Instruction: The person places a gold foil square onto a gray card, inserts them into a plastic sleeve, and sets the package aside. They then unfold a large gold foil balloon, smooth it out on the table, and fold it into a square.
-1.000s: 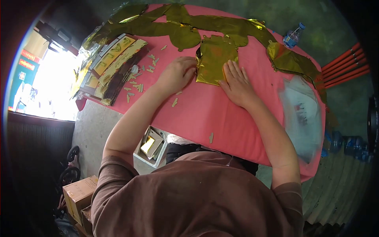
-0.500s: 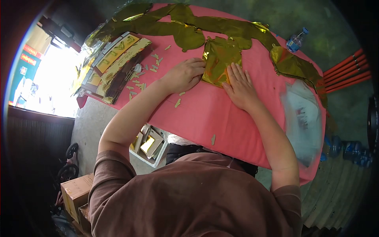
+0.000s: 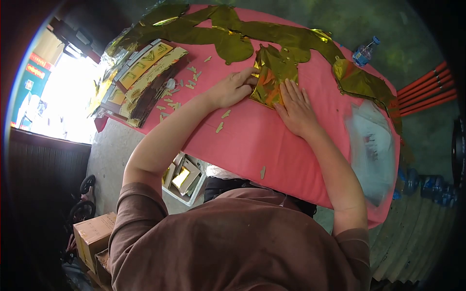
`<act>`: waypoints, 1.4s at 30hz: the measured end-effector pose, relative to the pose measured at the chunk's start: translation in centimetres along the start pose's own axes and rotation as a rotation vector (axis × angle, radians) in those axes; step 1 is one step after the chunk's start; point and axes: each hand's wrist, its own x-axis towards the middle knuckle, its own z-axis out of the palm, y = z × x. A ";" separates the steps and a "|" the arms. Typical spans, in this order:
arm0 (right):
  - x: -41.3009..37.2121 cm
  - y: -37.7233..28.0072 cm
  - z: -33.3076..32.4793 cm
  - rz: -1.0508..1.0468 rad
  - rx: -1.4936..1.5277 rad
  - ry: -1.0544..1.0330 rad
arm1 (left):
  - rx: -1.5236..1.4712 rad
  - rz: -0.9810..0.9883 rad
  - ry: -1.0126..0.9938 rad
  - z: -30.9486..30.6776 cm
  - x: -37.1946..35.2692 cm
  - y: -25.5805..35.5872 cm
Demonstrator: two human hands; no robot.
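Note:
A folded gold foil balloon (image 3: pixel 270 63) lies on the pink-covered table (image 3: pixel 233 140) in front of me. My left hand (image 3: pixel 238 88) pinches its left edge, which is lifted and creased. My right hand (image 3: pixel 295 106) rests flat with fingers stretched out over the balloon's lower right side. Behind it, a long strip of linked gold foil shapes (image 3: pixel 276 33) runs along the far edge of the table. Small pale card pieces (image 3: pixel 220 127) are scattered near my left forearm.
At the left stands a stack of printed cards and packs (image 3: pixel 145 72). Clear plastic bags (image 3: pixel 371 150) lie at the right, with a water bottle (image 3: pixel 363 53) beyond. Below the table are a white bin (image 3: pixel 195 191) and a cardboard box (image 3: pixel 94 233). Red poles (image 3: pixel 427 89) lie at the right.
My left hand has shifted slightly up and right, with its fingers now drawing the balloon's left edge inward. The foil is more crumpled. My right hand stays almost still.

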 end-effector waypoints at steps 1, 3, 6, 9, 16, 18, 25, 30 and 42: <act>0.0 0.0 0.0 0.004 0.006 -0.001 | 0.001 0.000 0.001 0.2 0.2 0.0; 0.0 -0.1 -0.1 0.007 0.006 -0.001 | -0.108 -0.081 0.121 0.8 0.8 0.0; 0.0 -0.1 -0.2 0.012 0.010 -0.005 | -0.223 -0.252 0.179 1.3 0.9 2.2; 0.0 -0.1 -0.1 0.005 0.016 -0.004 | -0.035 -0.185 0.324 2.6 1.7 0.2; 0.0 -0.2 -0.3 0.002 -0.003 -0.009 | -0.003 -0.143 0.442 3.9 1.7 -0.1; 0.0 0.0 -0.1 -0.001 -0.001 -0.005 | -0.081 -0.106 0.421 4.0 1.7 -0.3; 0.0 -0.1 -0.2 0.000 0.019 0.000 | 0.081 -0.001 0.547 1.8 0.8 -0.5; 0.0 0.0 0.0 -0.002 -0.001 -0.001 | 0.416 0.216 0.339 0.3 0.0 -1.7; 0.0 -0.1 -0.1 0.006 0.011 -0.006 | 0.309 0.030 0.347 1.7 0.8 -0.6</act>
